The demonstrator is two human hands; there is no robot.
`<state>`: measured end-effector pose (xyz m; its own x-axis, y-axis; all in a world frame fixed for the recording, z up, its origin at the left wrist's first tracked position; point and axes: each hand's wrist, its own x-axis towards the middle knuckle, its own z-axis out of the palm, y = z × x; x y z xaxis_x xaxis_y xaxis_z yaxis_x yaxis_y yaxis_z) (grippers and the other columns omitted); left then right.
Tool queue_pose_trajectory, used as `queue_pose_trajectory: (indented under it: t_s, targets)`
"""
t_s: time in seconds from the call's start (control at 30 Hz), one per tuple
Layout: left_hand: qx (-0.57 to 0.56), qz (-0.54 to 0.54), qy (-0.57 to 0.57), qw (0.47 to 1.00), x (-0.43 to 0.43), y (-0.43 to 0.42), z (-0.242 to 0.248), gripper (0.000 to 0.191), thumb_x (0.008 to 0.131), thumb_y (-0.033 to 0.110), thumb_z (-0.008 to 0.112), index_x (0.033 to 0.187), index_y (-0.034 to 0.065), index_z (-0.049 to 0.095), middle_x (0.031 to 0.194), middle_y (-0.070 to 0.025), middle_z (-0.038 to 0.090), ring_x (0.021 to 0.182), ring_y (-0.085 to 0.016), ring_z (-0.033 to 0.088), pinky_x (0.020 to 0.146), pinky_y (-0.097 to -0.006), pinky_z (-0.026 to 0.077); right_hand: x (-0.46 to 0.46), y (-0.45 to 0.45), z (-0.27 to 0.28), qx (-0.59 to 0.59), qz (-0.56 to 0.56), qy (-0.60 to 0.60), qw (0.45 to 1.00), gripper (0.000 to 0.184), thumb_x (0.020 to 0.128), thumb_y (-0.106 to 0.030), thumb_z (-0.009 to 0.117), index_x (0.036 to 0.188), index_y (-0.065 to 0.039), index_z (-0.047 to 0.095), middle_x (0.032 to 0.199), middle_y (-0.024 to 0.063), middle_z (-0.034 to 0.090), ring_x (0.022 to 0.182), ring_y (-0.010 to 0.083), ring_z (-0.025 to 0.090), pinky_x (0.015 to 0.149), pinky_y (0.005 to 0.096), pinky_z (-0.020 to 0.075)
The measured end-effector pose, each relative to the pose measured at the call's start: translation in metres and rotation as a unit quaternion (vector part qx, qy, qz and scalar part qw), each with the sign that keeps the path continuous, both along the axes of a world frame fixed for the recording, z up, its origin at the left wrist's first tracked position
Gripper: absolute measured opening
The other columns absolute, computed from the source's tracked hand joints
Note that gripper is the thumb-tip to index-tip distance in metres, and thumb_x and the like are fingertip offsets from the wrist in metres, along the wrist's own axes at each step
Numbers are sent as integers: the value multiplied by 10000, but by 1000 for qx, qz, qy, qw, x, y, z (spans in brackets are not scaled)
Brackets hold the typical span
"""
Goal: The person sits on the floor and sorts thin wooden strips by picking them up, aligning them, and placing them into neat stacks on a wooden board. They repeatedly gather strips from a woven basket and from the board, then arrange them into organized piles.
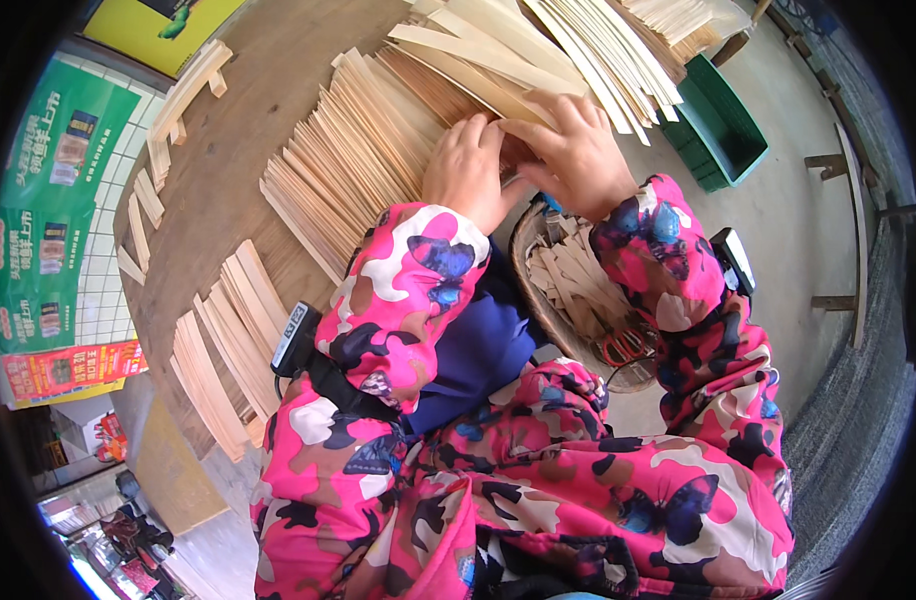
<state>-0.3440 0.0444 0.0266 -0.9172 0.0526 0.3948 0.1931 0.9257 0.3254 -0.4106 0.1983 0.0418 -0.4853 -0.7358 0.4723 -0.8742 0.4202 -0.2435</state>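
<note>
A long row of thin wooden strips (353, 139) lies stacked on edge across the wooden table. My left hand (469, 169) rests at the right end of this row, fingers bent over the strips' edge. Close beside it, my right hand (578, 154) reaches in from the right, its fingertips near those of my left hand. Whether either hand grips a strip cannot be made out, as the fingers hide the spot. Behind my hands are loose, paler veneer strips (488, 56), and a further fanned bundle (608, 52) sticks out over the table's right edge.
Below my right forearm stands a woven basket (529, 281) with wood scraps (570, 270) and red-handled scissors (627, 346). A green plastic crate (717, 124) is on the floor at the right. Smaller strip bundles (240, 322) and short wooden pieces (149, 196) lie along the table's left side.
</note>
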Motion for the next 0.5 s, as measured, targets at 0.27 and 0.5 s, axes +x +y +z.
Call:
queue_pose_trajectory:
  t_s: [0.27,0.5]
  targets:
    - [-15,-13,5,1000,-10,1,-3,575,631,168,732,1145,89,486,1196,-123,453,1137,-290,421,965,-459,324,-23,22,2,100,51,89,990,520,735,-206,636,1238,-191,502,1221,88,491,1122,297,432,940,417,352]
    - [-28,28,-16,999,-11,11,-4,636,663,256,732,1196,60,447,1190,-138,469,1101,-304,454,958,-438,324,-40,30,-3,37,103,-21,994,459,758,-160,617,1209,-152,533,1260,102,463,1147,324,410,978,417,342]
